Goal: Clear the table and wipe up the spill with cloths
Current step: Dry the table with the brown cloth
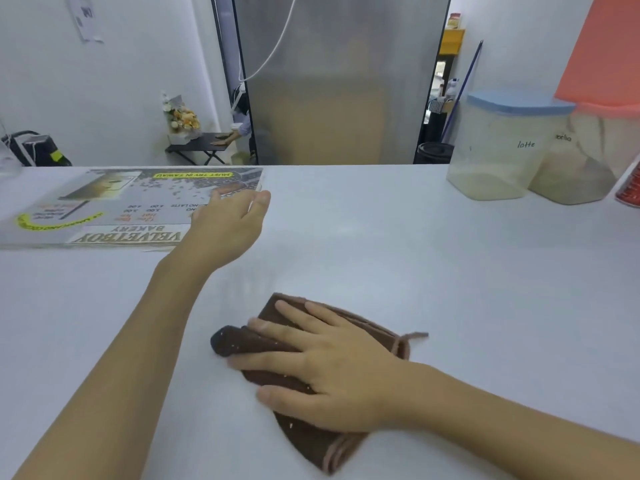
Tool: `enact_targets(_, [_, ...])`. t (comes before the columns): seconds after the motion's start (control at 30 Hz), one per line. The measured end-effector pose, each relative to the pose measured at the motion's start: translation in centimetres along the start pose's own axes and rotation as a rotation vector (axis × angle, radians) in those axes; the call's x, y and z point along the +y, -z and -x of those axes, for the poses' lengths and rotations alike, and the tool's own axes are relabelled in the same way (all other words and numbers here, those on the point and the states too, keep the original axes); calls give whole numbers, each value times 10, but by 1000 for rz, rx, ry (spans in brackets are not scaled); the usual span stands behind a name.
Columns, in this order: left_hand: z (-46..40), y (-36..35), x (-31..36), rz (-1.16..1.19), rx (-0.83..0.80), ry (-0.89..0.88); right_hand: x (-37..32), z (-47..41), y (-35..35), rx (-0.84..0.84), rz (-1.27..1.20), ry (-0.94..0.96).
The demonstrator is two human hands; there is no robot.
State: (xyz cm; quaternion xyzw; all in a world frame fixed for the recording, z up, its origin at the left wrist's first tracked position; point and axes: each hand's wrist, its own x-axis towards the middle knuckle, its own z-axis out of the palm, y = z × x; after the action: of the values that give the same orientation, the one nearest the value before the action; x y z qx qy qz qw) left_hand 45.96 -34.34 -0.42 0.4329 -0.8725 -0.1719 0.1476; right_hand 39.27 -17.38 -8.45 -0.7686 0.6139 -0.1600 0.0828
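Cloth [304, 372]: soft, light, folded; right hand [332, 372] presses it flat, fingers spread. Left hand [232, 223] rests open on stiff laminated menu [114, 206].

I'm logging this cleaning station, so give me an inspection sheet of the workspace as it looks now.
Surface: white table, no spill visible.
Job's things: brown cloth, folded, flat on the table.
Clutter: bakery menu stack far left; two lidded containers, one marked latte, far right.
Hands: right hand presses flat on the cloth; left hand rests on the menu's edge.
Cables: white cable hanging behind.
Surroundings: steel fridge, side table with flowers.
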Motion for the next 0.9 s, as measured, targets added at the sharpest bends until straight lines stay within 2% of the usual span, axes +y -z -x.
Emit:
enact_targets(0.07, [-7,1,1,7,5,-10,18,-20,6,27,89,-10])
enact_targets(0.17, [-15,5,-1,-2,-7,-11,60,-65,12,-31,167,-119])
enact_targets(0.33, [-27,6,-9,-7,-20,2,104,-111,13,30,163,-437])
enact_targets(0.37, [-31,3,-9,-9,-27,-5,100,-108,9,24,173,-420])
enact_targets(0.47, [-46,-13,0,-15,-71,-44,81,-70,15,29,232,-214])
enact_targets(0.53, [-55,-23,11,-33,-126,-69,85,-40,24,-21,200,-171])
enact_targets(0.63, [-60,-33,30,-44,-188,-106,123,-14,46,-45,181,-339])
enact_targets(0.8, [-63,-41,67,-74,-277,-164,199,0,73,58,200,-843])
enact_targets(0.87, [-65,-49,85,-106,-317,-207,196,7,67,20,242,-842])
enact_targets(0.9, [-67,-53,91,-121,-337,-229,184,15,62,12,269,-760])
